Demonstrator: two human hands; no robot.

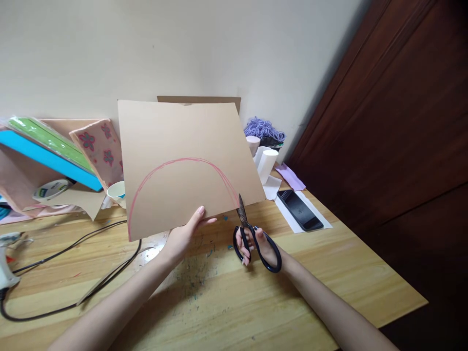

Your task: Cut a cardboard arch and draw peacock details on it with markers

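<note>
My left hand (185, 234) grips the lower edge of a tan cardboard sheet (183, 146) and holds it up above the wooden table (329, 273). A red arch is drawn across the sheet. My right hand (261, 246) holds black-handled scissors (252, 239). Their blades point up and meet the sheet's bottom edge at the right end of the red line.
A black phone (300, 209) lies on white paper at the right. White rolls (266, 163) and purple yarn (263, 129) stand behind it. At the left are coloured sheets (51, 146), a tape roll (51, 190), a paper cup (117, 192), a glue gun (7, 258) and black cables (73, 273).
</note>
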